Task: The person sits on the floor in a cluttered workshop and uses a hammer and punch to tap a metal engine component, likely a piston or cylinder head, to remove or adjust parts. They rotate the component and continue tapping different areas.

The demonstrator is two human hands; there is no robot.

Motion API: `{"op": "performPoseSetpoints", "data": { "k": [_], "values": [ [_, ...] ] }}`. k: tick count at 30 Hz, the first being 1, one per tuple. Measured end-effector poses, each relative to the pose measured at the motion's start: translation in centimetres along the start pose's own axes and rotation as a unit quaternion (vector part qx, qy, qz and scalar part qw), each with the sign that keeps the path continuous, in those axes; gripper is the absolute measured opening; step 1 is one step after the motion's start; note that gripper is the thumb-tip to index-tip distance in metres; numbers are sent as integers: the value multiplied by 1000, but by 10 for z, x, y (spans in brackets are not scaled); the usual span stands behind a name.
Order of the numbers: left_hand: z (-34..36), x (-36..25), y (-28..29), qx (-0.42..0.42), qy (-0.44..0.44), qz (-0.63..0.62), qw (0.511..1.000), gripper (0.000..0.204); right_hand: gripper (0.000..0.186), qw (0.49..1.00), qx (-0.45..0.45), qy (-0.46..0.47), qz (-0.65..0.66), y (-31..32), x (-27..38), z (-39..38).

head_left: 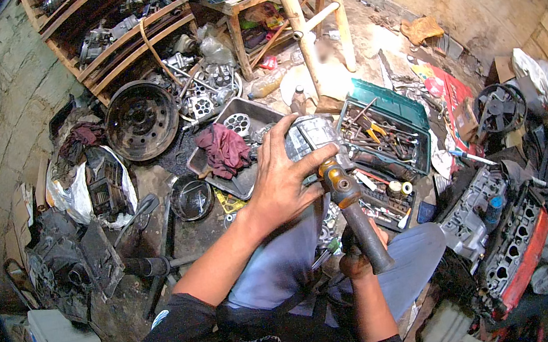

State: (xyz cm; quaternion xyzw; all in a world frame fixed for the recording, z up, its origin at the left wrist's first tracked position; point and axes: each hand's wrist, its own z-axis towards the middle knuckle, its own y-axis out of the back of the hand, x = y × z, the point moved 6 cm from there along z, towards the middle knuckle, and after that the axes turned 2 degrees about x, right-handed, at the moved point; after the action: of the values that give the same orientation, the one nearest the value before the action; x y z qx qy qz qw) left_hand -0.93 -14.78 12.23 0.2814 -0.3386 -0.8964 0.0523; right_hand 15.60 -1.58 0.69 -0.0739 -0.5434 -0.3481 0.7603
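The left hand [280, 178] is clamped, fingers spread, on the housing [318, 130]. Nearer the body, the right hand [354, 265], partly hidden, is closed around the hammer [363, 230]. Right of the housing sits a toolbox [394, 104]; left, a cloth [224, 151].

the floor [122, 326] bears a green toolbox [394, 98] (open) and grey tray [261, 109].

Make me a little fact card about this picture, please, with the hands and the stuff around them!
Left hand: around a silver metal part
Right hand: behind a dark metal tool, grip partly hidden
Tool's upper end: rusty orange-brown
Toolbox: green, open, full of tools
Tray: grey, maroon cloth in it
Wheel: dark, round, beyond the tray
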Motion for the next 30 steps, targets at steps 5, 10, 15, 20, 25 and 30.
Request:
{"op": "performPoseSetpoints", "data": {
  "k": [5,10,15,20,25,30],
  "values": [
    [0,0,1,15,-20,-9,1000,74,49,997,-23,52,-46,-2,11,5],
    [-1,-1,4,13,-20,-3,1000,78,27,989,-35,116,-83,-2,25,8],
    [1,-3,3,3,-41,-6,999,78,18,993,-22,89,-71,0,12,3],
    [4,-1,2,11,-58,-13,998,74,17,996,-31,88,-3,0,13,5],
    [4,-2,7,18,-74,-19,997,71,13,997,-22,74,-14,-1,21,11],
    [1,-4,6,11,-88,-15,996,70,17,994,-26,93,-46,-2,-11,-4]
  ]
}}
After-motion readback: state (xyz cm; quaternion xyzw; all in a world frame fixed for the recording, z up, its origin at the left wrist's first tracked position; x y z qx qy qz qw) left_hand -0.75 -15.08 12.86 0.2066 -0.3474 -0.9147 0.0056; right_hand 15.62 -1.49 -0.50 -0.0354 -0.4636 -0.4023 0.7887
